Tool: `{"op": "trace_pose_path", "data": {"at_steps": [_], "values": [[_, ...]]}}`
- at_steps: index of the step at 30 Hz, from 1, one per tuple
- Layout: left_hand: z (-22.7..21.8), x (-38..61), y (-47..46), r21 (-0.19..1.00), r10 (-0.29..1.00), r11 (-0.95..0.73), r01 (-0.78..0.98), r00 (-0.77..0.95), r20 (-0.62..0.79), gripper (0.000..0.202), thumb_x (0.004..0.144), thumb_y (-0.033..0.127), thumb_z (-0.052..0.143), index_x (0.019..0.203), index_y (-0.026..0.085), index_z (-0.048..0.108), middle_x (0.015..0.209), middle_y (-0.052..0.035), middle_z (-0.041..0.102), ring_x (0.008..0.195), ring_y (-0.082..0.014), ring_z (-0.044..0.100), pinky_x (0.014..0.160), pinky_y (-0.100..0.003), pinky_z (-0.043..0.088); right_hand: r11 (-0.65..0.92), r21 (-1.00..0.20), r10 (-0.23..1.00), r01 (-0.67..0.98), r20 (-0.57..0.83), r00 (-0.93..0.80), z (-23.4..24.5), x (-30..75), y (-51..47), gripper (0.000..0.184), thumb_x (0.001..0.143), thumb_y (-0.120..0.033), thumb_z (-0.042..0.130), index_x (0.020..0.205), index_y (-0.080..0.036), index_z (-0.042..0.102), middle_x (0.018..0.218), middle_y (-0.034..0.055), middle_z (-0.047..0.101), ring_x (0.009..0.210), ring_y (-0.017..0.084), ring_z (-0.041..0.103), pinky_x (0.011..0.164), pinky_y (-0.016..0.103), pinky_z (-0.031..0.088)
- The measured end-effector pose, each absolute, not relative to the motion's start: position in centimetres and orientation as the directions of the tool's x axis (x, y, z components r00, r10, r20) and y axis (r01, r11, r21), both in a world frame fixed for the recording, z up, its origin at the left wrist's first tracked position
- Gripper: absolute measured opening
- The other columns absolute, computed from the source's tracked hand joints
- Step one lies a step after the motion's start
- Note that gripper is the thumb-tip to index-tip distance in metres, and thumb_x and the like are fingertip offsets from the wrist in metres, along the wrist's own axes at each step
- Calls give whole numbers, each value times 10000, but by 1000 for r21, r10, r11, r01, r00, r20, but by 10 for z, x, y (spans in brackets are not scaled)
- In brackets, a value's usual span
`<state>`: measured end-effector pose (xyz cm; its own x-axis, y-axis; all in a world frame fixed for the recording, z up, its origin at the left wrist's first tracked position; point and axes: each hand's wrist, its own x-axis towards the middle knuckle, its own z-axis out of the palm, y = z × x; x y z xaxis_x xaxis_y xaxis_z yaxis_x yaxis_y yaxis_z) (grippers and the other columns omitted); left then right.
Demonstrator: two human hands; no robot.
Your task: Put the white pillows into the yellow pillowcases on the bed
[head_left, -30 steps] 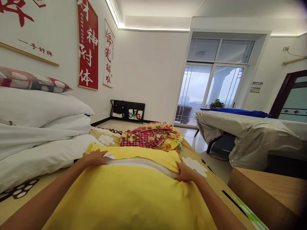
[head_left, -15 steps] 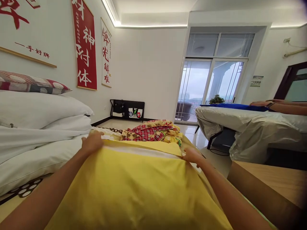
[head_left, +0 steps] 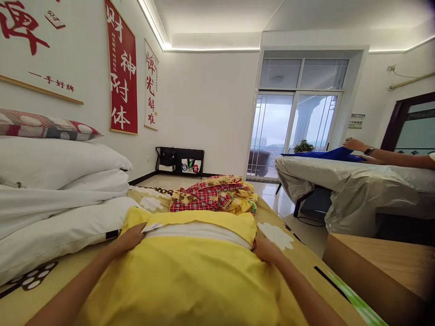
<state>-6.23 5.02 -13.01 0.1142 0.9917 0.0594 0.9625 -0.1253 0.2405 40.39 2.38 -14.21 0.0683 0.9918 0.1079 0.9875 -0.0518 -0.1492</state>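
A yellow pillowcase (head_left: 190,276) with a white pillow (head_left: 200,230) showing at its open end lies on the bed right in front of me. My left hand (head_left: 131,236) rests at the left corner of the opening, fingers closed on the yellow edge. At the right corner, my right hand (head_left: 264,250) grips the same edge. Both of my forearms stretch along the sides of the case.
A crumpled red plaid and yellow cloth (head_left: 212,194) lies beyond the pillow. White pillows (head_left: 57,181) are stacked at the left under a patterned cushion (head_left: 44,126). At the right stand a wooden surface (head_left: 384,262) and a plastic-covered bed (head_left: 340,181), where another person's hand (head_left: 355,145) holds a blue cloth (head_left: 322,155).
My hands raised the open end of the pillowcase, then brought it back down onto the bed. Another person's arm has come into view at the far right.
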Motion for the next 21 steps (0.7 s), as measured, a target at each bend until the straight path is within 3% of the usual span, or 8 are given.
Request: {"op": "trace_pose_path", "data": {"at_steps": [2, 4, 7, 10, 12, 15, 21], "values": [[-104, -66, 37, 263, 977, -210, 942, 188, 106, 566, 843, 368, 362, 1346, 131, 467, 1446, -96, 438, 1335, -264, 384, 1098, -329, 315, 31, -152, 985, 988, 175, -4, -114, 407, 18, 303, 693, -246, 675, 985, -166, 666, 1037, 124, 668, 923, 240, 621, 782, 324, 475], [-77, -53, 21, 289, 925, -362, 886, 305, 225, 557, 856, 441, 350, 1324, 170, 483, 1448, -71, 437, 1333, -263, 379, 1098, -344, 308, 120, -161, 959, 980, 274, -72, -89, 396, 12, 382, 767, -327, 612, 1117, -172, 623, 1230, 125, 587, 1074, 241, 560, 893, 329, 424], [-50, -10, 3, 247, 812, -558, 792, 461, 358, 413, 875, 355, 323, 1162, 209, 582, 1227, -63, 624, 1127, -235, 554, 979, -337, 404, 283, -184, 887, 941, 423, -184, -76, 355, 6, 363, 895, -457, 437, 995, -201, 673, 1111, 92, 644, 1020, 224, 574, 886, 327, 396], [-62, 32, 0, 158, 818, -545, 823, 482, 314, 327, 872, 309, 339, 992, 204, 625, 998, -79, 690, 908, -241, 622, 821, -348, 442, 296, -235, 923, 926, 320, -214, -104, 310, 5, 512, 941, -509, 314, 807, -205, 704, 865, 76, 700, 826, 211, 623, 738, 299, 404], [-89, 47, 4, 134, 851, -512, 848, 480, 213, 326, 881, 328, 334, 878, 196, 632, 930, -93, 691, 864, -253, 627, 782, -355, 437, 257, -250, 955, 934, 213, -206, -132, 293, 6, 542, 949, -514, 290, 830, -200, 716, 864, 84, 714, 814, 214, 635, 695, 286, 392], [-126, 52, 10, 135, 872, -487, 863, 472, 129, 397, 909, 360, 281, 776, 192, 616, 878, -103, 683, 839, -254, 629, 756, -358, 431, 232, -238, 965, 943, 175, -193, -156, 288, 9, 569, 952, -521, 274, 849, -186, 722, 901, 105, 718, 860, 228, 641, 704, 288, 386], [-123, 31, 10, 97, 887, -450, 888, 431, 166, 408, 916, 356, 259, 765, 195, 602, 854, -100, 692, 799, -260, 634, 733, -378, 417, 163, -165, 984, 973, 100, -147, -135, 317, 8, 608, 941, -557, 261, 766, -185, 709, 841, 117, 711, 792, 247, 655, 666, 312, 402]]}}
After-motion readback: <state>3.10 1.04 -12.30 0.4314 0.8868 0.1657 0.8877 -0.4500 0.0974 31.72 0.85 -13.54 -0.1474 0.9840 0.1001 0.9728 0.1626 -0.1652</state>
